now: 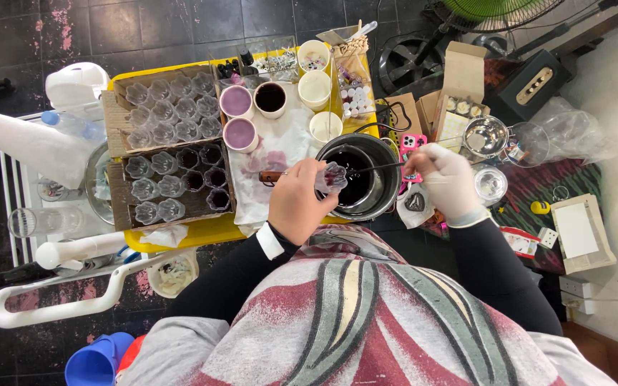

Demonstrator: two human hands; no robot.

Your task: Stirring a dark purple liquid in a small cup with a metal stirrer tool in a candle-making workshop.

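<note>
The left hand [296,204] is pinching a clear faceted cup [332,177] over the steel pot [389,187]; the gloved right hand [446,179] at three o'clock is gripping a thin stirrer [377,168], cardboard trays [117,154] crowding nine o'clock.

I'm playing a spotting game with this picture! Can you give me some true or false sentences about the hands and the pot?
1. The left hand holds a small clear cup. True.
2. The right hand is bare. False: it wears a white glove.
3. The metal pot holds dark liquid. True.
4. The cup is over the paper towel roll. False: it is at the pot's edge.
5. The tray is yellow. True.
</note>
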